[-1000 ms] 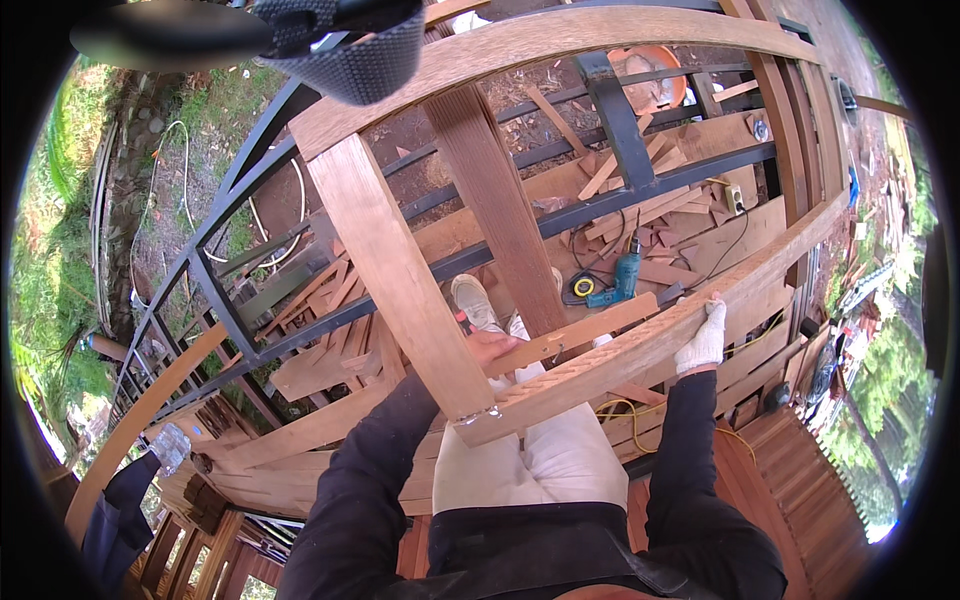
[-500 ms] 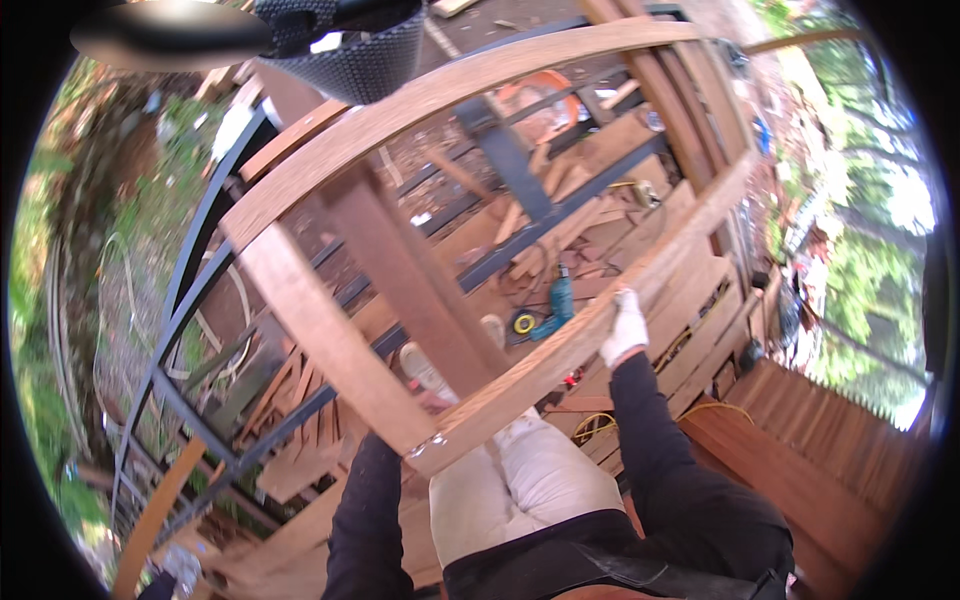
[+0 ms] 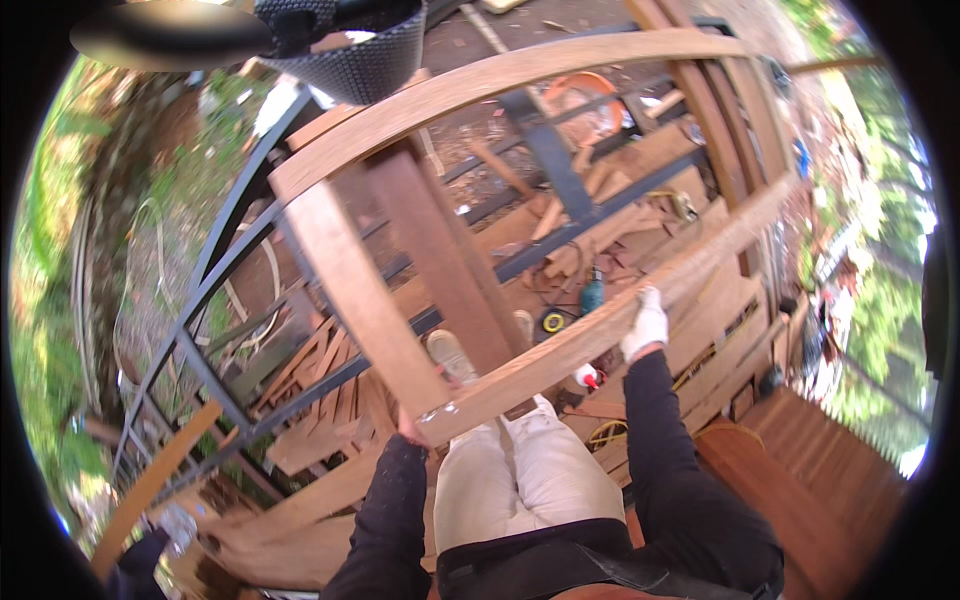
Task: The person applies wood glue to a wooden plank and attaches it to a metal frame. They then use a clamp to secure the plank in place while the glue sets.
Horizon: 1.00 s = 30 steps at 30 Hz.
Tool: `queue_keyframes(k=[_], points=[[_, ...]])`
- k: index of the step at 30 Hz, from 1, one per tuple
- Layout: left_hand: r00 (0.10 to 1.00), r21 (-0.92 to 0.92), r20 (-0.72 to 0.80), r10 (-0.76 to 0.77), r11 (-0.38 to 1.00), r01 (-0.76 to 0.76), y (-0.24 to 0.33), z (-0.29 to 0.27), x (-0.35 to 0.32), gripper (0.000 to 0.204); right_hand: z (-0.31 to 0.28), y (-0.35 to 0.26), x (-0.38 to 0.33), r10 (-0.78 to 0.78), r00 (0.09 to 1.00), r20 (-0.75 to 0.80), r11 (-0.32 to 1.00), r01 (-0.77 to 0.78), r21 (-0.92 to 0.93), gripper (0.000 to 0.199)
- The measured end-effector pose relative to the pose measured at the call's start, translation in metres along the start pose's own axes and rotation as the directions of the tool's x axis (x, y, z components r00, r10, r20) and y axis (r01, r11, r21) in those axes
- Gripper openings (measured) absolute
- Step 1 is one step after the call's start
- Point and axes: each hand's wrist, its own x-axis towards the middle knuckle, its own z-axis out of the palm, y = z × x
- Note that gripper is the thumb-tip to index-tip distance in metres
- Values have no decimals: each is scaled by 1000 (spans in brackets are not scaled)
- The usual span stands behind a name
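A large rectangular wooden frame [image 3: 545, 362] of pale brown boards is held up, tilted, in front of my legs. My right hand [image 3: 648, 325], in a white glove, grips its near rail from my side, with the fingers closed around the edge. At the frame's near left corner is my left hand [image 3: 412, 428], partly hidden by the wood. Its visible fingers press against that corner. A darker brown board [image 3: 440, 245] crosses inside the frame, next to its short left rail [image 3: 360, 285].
Beneath the frame runs a dark steel framework [image 3: 570, 190] with loose boards and offcuts. On it lie a teal power tool [image 3: 593, 292], a yellow ring-shaped item [image 3: 553, 321] and a white bottle with a red tip [image 3: 587, 376]. An orange round object [image 3: 585, 105] lies farther off. Slatted brown decking [image 3: 800, 470] is at right.
The frame and the surroundings have shifted rightward in view. My left hand now shows at the corner, and the red-tipped bottle shows more. Both hands stay at the frame.
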Motion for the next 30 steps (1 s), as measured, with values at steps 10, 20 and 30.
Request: queue_keyframes(k=[10,20,30], points=[[994,-141,-99,36,989,-50,2,59,-24,93,-2,-11,35,-97,995,7,990,97,-101,55],[965,-119,-214,154,976,-182,-27,35,-30,94,-14,-6,28,-121,981,153,988,134,-81,56],[909,350,-13,416,854,-386,-55,36,-54,71,-63,74,-29,236,821,520,960,-279,5,58]])
